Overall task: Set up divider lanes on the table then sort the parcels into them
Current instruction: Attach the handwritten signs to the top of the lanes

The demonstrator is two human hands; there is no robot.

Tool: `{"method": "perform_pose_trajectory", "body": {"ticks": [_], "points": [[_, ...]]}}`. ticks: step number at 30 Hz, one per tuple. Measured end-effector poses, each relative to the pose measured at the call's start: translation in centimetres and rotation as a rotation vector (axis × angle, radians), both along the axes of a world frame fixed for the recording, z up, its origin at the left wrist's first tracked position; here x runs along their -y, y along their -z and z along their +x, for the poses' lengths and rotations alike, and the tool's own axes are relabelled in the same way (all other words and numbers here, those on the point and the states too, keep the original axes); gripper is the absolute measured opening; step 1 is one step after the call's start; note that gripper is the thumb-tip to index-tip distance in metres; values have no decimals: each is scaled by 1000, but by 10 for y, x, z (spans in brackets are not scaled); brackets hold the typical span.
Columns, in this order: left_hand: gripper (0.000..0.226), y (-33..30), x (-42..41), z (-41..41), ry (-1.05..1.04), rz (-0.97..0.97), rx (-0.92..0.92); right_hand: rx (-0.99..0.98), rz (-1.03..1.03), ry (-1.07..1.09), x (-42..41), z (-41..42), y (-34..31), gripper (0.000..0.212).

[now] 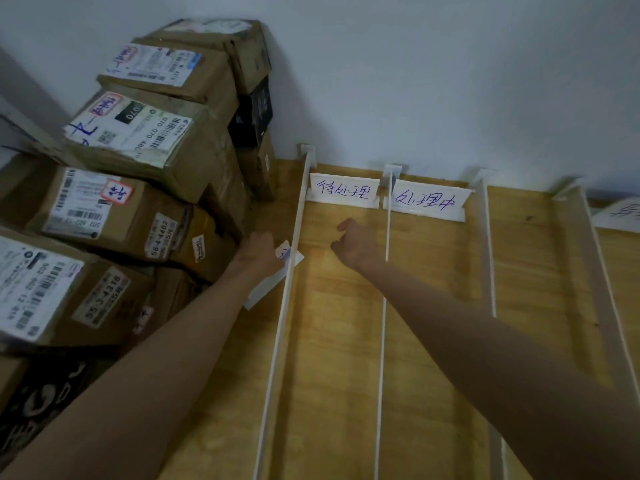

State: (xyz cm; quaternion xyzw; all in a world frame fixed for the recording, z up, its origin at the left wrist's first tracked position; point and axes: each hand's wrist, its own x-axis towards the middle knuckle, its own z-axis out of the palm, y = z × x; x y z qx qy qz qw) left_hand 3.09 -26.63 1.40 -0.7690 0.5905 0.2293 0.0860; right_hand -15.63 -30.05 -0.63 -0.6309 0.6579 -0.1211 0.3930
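Four thin white divider strips run lengthwise down the wooden table [433, 341], from the wall toward the camera, and everything here is placed against the leftmost divider [282, 317]. Just to its right, at the wall end of the first lane, stands a white folded card [343, 189] with blue handwriting; a second handwritten card [427, 200] stands in the next lane over, past the second divider [384, 306]. Further right come the third divider [488, 258] and the fourth divider [601, 271], with the edge of another white card [620, 213] beyond that.

The left hand [261, 252] sits right against the leftmost divider on its left side, fingers pinching a white label card [277, 271] that touches the strip and bears a bit of blue writing. The right hand [353, 242] hovers over the first lane just right of that divider, fingers loosely curled and holding nothing.

Left of the leftmost divider, brown cardboard parcels [138, 188] are stacked high against the wall, taped, with white shipping labels, barcodes and handwritten marks; a black box [252, 116] is wedged among them
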Motion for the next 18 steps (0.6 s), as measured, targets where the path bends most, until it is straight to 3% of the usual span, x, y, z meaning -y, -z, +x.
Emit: {"method": "perform_pose_trajectory", "body": {"ticks": [6,13,18], "points": [[30,10,-29,-6,37,-1,199,11,21,-51,-26,-4,-1,39],[22,-7,-43,-11,-51,-110,155,15,3,-66,-43,-4,-11,25],[39,-41,-47,-17,-77,-211,97,66,-80,-86,-52,7,-37,21]]}}
